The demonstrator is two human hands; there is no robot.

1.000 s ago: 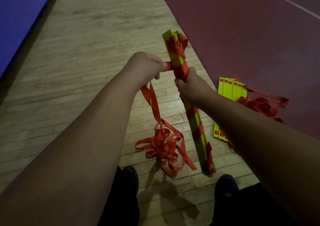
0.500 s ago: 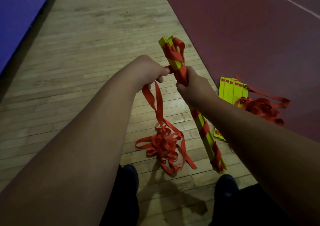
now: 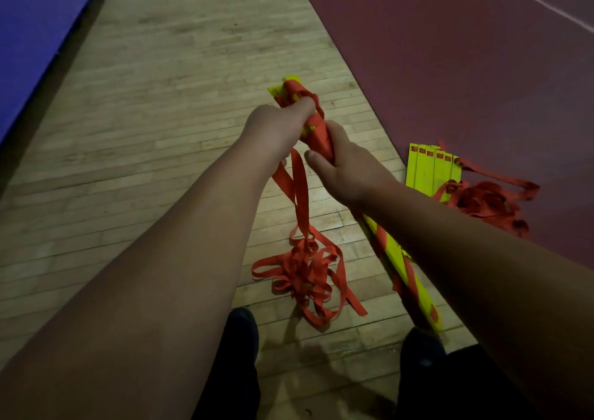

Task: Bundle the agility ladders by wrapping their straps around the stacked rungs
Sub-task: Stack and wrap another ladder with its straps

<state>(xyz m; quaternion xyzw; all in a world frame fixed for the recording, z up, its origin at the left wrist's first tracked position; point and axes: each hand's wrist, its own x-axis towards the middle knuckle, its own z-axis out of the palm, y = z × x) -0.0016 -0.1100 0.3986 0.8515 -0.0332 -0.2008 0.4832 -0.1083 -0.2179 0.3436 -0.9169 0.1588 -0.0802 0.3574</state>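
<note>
Head — stack between left hand, right hand

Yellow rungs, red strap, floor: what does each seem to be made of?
The yellow rungs: probably rigid plastic, smooth, slightly glossy; they stay flat and straight. The red strap: likely woven webbing, perhaps nylon, matte; it hangs limp and piles in loose loops. The floor: wood strips, dull varnish, judging by staggered plank seams.

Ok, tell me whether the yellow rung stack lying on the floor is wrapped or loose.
Loose. The yellow plastic rung stack lies bare, its red fabric strap heaped beside it.
</note>
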